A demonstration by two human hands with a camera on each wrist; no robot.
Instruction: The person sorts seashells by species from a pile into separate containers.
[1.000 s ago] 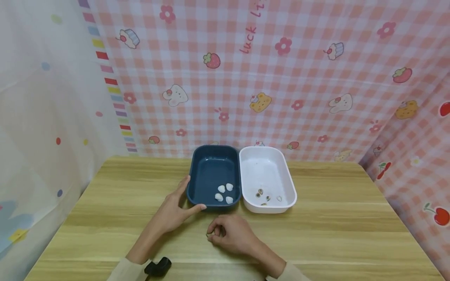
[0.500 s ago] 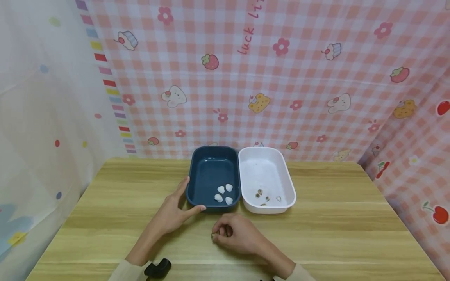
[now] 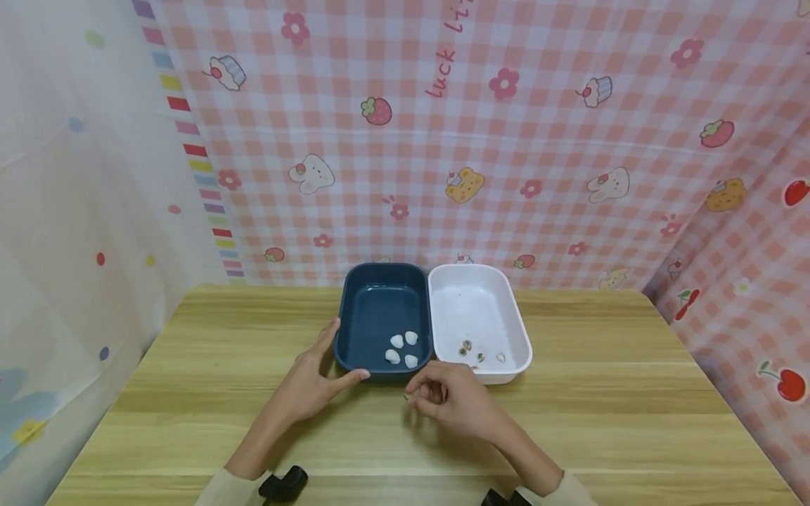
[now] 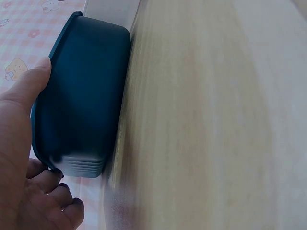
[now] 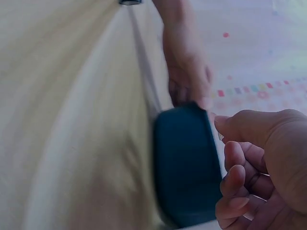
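Note:
My left hand [image 3: 305, 383] holds the near left corner of a dark blue tray [image 3: 361, 316], thumb at the front rim and fingertips on the left side. In the left wrist view, some of its fingers curl beside the tray's end. Several white shells [image 3: 392, 356] lie in the tray's near right part. My right hand [image 3: 458, 400] is just in front of the trays, pinching a small brownish shell [image 3: 407, 398] between thumb and fingertips; most of that shell is hidden. In the right wrist view, the fingers are bent near the blue tray [image 5: 184, 163].
A white tray [image 3: 520, 330] stands against the blue one on its right, with several small brown-marked shells [image 3: 467, 345] inside. Both sit on a wooden table [image 3: 620, 393] by a checked cloth backdrop [image 3: 557, 140]. Black wrist devices [image 3: 285, 485] show at the cuffs.
My right hand has moved from the table up and right toward the trays, carrying the pinched shell. The left hand keeps its place on the blue tray.

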